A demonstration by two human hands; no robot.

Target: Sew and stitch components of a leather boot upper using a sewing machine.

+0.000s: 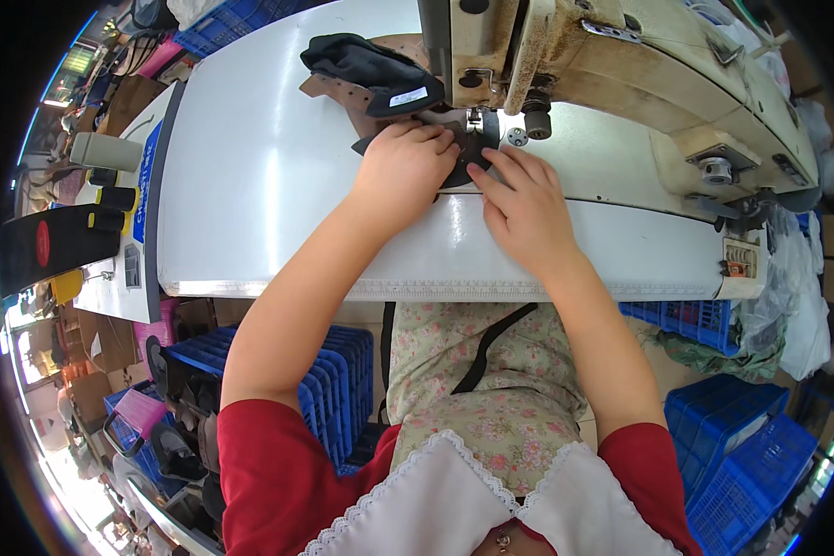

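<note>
A black shoe upper (468, 170) lies flat on the sewing machine bed, part of it under the presser foot (474, 119). On its left part, my left hand (406, 171) presses with bent, closed fingers. My right hand (525, 206) has its fingers stretched and a little apart, the fingertips touching the right edge of the piece. Just beyond my left hand rests a bunched black part (357, 69) with a white label and a brown dotted lining; whether it joins the piece under my hands is hidden.
The worn sewing machine (612, 65) arches over the far right of the white table (241, 185). A ruler strip (408, 289) runs along the near edge. Thread spools (116, 198) stand at left. Blue crates (343, 389) flank my lap, with clear plastic bags (777, 278) at right.
</note>
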